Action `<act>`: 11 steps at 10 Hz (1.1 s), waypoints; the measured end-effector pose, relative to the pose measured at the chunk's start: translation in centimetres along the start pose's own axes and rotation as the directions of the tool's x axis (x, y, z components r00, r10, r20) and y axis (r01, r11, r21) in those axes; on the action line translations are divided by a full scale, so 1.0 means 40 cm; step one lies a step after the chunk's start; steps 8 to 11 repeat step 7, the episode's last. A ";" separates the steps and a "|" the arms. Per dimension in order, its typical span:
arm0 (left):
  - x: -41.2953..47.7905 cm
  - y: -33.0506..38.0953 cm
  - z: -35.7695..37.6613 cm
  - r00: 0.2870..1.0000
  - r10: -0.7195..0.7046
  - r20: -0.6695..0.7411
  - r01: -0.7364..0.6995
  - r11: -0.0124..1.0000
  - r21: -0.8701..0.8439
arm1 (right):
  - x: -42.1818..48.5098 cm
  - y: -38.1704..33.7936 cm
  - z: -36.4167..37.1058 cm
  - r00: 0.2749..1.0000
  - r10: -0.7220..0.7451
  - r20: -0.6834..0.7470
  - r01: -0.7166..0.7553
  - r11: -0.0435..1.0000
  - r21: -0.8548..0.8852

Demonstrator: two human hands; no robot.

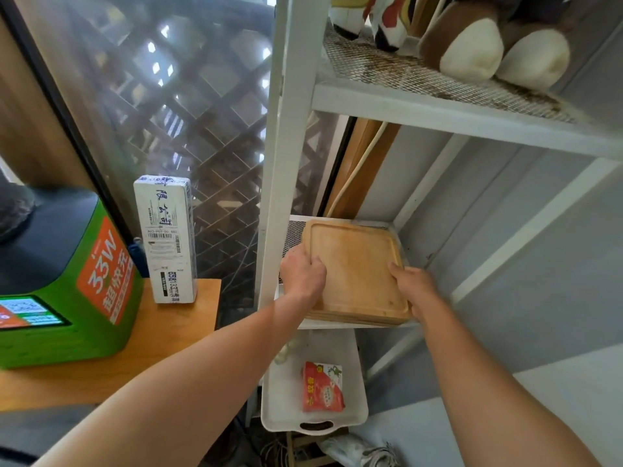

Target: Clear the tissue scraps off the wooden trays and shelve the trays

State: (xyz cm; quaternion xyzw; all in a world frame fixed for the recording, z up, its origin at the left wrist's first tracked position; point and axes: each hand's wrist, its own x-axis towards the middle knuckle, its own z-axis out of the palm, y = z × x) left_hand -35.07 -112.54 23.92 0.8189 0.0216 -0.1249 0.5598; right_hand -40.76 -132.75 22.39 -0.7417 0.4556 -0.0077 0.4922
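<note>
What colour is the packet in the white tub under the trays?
Mostly red, with some white and green, as the head view shows: packet in the white tub.

Both forearms are bare to the elbow, sleeveless, the left hand [303, 274] and right hand [416, 286] ungloved.

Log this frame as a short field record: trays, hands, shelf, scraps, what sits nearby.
trays: stack of wooden trays lying flat on the middle mesh shelf, front edge at the shelf lip
left hand: left hand gripping the stack's left edge
right hand: right hand on its right edge
scraps: none visible on the top tray
shelf above: plush toys
below: white plastic tray holding a red packet
</note>
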 end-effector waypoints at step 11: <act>-0.291 -0.091 -0.262 0.702 0.478 0.528 -0.690 0.640 0.339 | -0.516 0.021 0.176 0.919 -0.381 -0.100 0.213 0.695 -0.687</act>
